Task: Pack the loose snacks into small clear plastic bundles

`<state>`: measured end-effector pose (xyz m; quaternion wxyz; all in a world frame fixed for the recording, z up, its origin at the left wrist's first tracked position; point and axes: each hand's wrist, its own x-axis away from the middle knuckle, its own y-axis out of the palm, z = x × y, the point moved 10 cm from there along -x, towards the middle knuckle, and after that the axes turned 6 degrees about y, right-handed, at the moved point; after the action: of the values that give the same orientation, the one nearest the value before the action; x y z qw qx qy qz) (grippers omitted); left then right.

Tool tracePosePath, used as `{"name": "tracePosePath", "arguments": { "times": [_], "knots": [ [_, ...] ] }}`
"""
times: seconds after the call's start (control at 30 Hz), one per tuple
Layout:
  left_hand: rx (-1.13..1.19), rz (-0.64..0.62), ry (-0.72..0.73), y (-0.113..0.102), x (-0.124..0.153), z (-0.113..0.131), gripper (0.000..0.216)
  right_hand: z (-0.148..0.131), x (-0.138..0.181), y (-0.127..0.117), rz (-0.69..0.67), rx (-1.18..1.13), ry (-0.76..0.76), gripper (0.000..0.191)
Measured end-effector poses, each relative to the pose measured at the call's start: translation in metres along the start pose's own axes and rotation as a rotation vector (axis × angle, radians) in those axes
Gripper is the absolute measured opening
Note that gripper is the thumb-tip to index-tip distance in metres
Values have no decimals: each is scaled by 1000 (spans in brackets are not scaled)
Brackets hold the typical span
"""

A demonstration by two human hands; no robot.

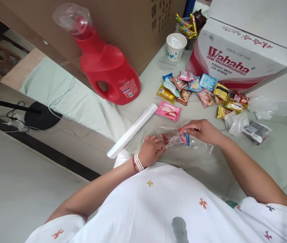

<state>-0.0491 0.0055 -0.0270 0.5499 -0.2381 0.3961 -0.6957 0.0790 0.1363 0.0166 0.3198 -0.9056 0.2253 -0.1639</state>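
A clear plastic bag lies on the cloth in front of me. Within its film shows a brown snack packet with red ends; a blue packet peeks out on its right. My left hand, with bent fingers, grips the bag's left edge. At the packet's right end, my right hand pinches the plastic between thumb and fingers. Whether it also grips the packet is hidden. Just beyond lies a pink wafer packet. Beside my left hand is a white roll.
A red detergent bottle stands at the left against a large cardboard box. Several wrapped snacks lie before a Wahaha carton. A paper cup stands behind them. Small clear packets are at the right.
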Motion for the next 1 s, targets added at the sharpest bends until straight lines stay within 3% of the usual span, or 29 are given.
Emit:
{"name": "tracePosePath", "arguments": {
  "times": [0.17,0.27,0.37,0.47,0.53,0.6,0.67,0.83,0.9,1.0],
  "knots": [
    [-28,111,-278,-11,24,-43,45,23,-3,14,-36,56,41,33],
    [-210,201,-325,-25,32,-48,26,30,-2,19,-11,255,98,34],
    [-293,449,-248,-54,35,-31,17,23,-3,17,-9,356,112,38],
    [-308,576,21,-71,31,7,22,16,-10,13,-38,415,146,37],
    [-303,449,277,-59,20,37,28,19,-17,14,-93,469,208,33],
    [-288,245,411,-35,7,51,36,25,-21,16,-153,508,264,32],
    [-266,115,343,-18,-8,41,36,32,-24,18,-196,520,306,32],
    [-198,120,-111,-9,-27,-21,29,37,-31,11,-190,476,344,27],
    [-167,96,-167,-3,-28,-32,29,35,-36,10,-177,424,358,28],
    [-100,72,-127,4,-29,-33,30,38,-40,22,-235,274,438,29]
  ]
}}
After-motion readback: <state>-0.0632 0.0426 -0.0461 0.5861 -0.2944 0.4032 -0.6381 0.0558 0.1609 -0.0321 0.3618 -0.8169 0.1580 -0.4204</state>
